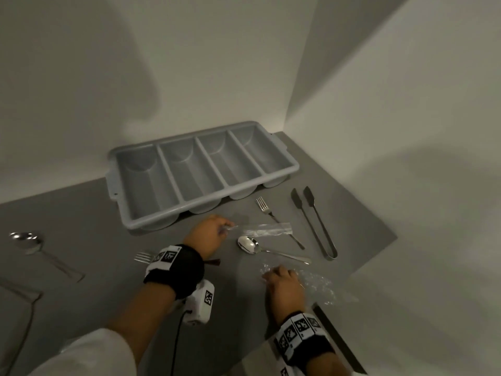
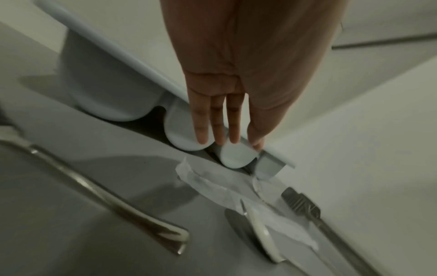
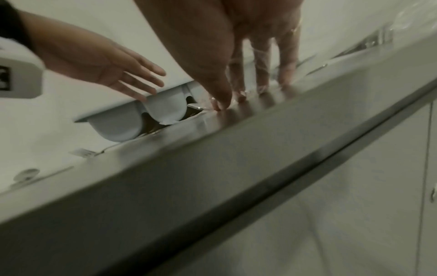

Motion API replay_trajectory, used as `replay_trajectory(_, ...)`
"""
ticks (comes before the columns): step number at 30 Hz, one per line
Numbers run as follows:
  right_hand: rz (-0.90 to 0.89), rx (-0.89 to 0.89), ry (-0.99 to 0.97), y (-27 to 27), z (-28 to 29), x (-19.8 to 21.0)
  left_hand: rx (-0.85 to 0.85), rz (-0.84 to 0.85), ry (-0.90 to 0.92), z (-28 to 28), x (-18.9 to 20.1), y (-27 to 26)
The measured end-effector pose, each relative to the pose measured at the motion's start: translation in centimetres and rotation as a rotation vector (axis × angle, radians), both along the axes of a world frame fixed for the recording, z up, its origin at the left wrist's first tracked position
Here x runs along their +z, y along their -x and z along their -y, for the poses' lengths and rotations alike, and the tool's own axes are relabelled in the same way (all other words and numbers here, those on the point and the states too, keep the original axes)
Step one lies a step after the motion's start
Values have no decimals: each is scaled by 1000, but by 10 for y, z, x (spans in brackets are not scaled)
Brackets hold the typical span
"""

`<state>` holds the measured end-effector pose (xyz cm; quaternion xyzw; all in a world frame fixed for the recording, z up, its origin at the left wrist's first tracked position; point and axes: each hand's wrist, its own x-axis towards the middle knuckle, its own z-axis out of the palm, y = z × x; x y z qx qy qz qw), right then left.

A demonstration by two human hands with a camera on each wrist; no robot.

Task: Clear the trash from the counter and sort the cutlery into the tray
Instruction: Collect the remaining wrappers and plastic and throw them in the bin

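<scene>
An empty grey four-compartment tray (image 1: 146, 185) (image 2: 106, 84) (image 3: 163, 106) stands at the back of the counter. My left hand (image 1: 211, 234) (image 2: 224, 121) (image 3: 106, 69) hovers in front of it with straight fingers, at the left end of a long clear wrapper (image 1: 267, 229) (image 2: 224, 188). The wrapper lies across a fork (image 1: 267, 210) (image 2: 300, 203), beside a spoon (image 1: 248, 245). My right hand (image 1: 284, 286) (image 3: 236, 74) presses its fingertips onto crumpled clear plastic (image 1: 320, 290) near the counter's front edge. Tongs (image 1: 314, 223) lie to the right.
A second fork (image 1: 143, 257) (image 2: 106, 196) lies under my left wrist, and a large spoon (image 1: 25, 241) lies at the far left. White walls close the back and the right. The counter's front edge (image 3: 236, 149) drops to cabinet doors.
</scene>
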<state>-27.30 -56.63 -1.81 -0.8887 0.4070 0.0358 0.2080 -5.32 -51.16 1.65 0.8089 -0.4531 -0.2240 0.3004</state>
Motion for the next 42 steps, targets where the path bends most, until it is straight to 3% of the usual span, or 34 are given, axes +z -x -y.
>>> replay_trajectory(5,133,-18,-144,13,15,6,-159,140,-215,24,-27,-11)
replay_trajectory(9,434,-355,-292,35,24,12,-280,302,-402,24,-50,-19)
replay_trajectory(14,724,-629,-188,90,12,37,-217,373,-465,28,-52,-17)
replay_trajectory(19,709,-732,-83,156,-2,31,-72,252,-397,17,-33,-8)
replay_trajectory(22,677,-783,-29,187,-7,20,69,234,-189,9,-11,6)
replay_trajectory(25,696,-827,-18,217,-9,13,200,222,98,2,18,36)
replay_trajectory(28,682,-886,-52,251,-6,5,146,220,356,-1,43,81)
replay_trajectory(30,686,-926,-99,278,-4,-1,64,117,427,-2,51,121)
replay_trajectory(33,705,-1002,-211,319,-6,-15,-52,-66,363,-4,47,188)
replay_trajectory(35,708,-1053,-288,346,-8,-29,-142,-75,319,-2,33,234)
replay_trajectory(38,706,-1123,-315,381,-8,-52,-311,0,197,3,-8,291)
replay_trajectory(42,725,-1234,-302,411,1,-69,-397,-144,-67,11,-72,345)
